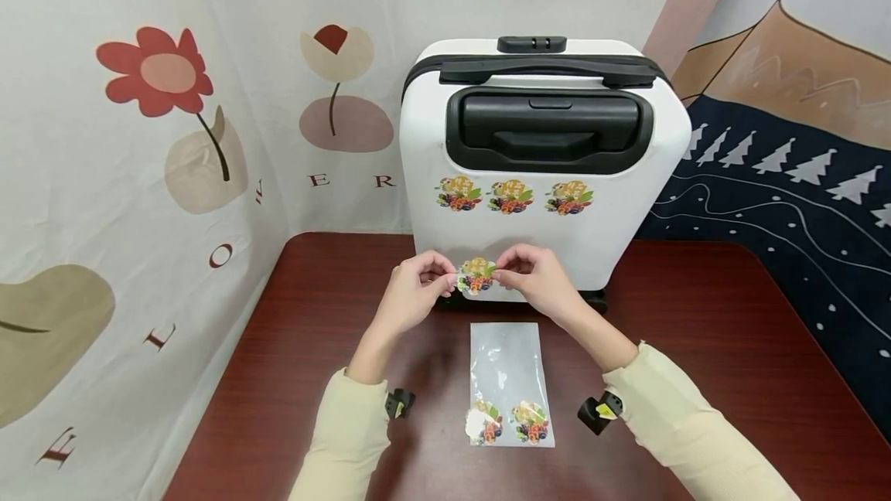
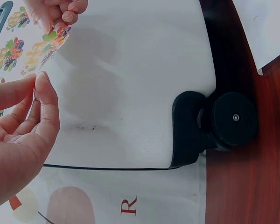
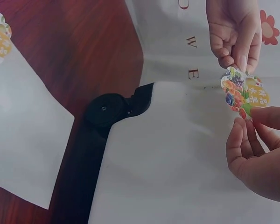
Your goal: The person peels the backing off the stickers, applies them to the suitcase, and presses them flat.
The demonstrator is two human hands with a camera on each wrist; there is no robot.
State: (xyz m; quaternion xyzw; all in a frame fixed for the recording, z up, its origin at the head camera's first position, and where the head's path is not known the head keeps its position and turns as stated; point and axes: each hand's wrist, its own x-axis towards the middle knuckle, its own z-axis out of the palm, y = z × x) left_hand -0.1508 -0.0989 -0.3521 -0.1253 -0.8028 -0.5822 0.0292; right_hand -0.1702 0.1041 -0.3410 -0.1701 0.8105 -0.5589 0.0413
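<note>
A fruit-print sticker [image 1: 476, 276] is stretched between both hands in front of the lower face of a white suitcase [image 1: 626, 199]. My left hand [image 1: 416, 290] pinches its left edge between thumb and forefinger. At the opposite edge, my right hand [image 1: 539, 278] pinches it the same way. Right wrist view: the printed side of the sticker [image 3: 242, 93] shows, with fruit and yellow lettering. Three matching stickers, the middle one [image 1: 510, 197] among them, sit in a row on the suitcase below its black handle recess [image 1: 550, 130].
A backing sheet [image 1: 504, 362] lies on the dark red table [image 1: 306, 362] in front of the suitcase, with two fruit prints at its near end, the left one partly white. Black wheels [image 2: 234, 118] stand at the suitcase's base. Printed cloth [image 1: 257, 60] hangs behind.
</note>
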